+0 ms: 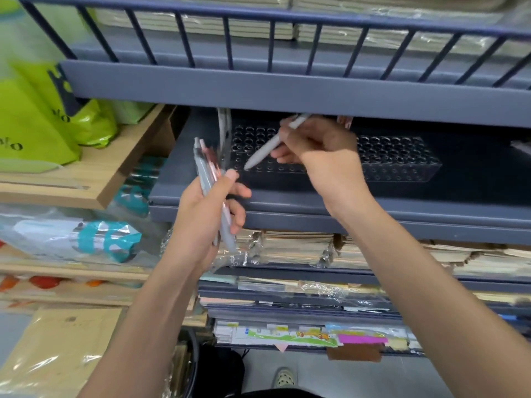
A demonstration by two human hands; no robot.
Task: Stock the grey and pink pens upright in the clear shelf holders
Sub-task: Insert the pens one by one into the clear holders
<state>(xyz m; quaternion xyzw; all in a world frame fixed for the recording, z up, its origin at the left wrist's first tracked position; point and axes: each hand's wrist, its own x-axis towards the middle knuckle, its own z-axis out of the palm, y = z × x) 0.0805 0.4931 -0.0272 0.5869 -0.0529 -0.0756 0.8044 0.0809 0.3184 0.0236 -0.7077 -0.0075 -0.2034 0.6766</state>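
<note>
Blue shelf (287, 196), grey pen (266, 150) tip at holder (402, 171) front-left edge.

**Matt Shelving, Glossy Wrappers**

The shelf (287, 90) was blue-grey with a smooth, matt coat, probably painted metal, though the blur left that unsure. On it, the clear holder (402, 165) looked like hard, glossy transparent plastic, and its holes caught small highlights. The grey pen (267, 149) in the right hand (324, 159) had a smooth, matt plastic barrel. The pen bundle (205, 173) gripped by the left hand (201, 222) mixed matt grey and shinier pink barrels inside thin, crinkled clear film. To the left, a wooden shelf (94, 173) showed pale, dull grain, and the green bags (40, 130) on it were slick, glossy plastic. Below, paper stacks (298, 248) sat in wrinkled, shiny wrap.
</note>
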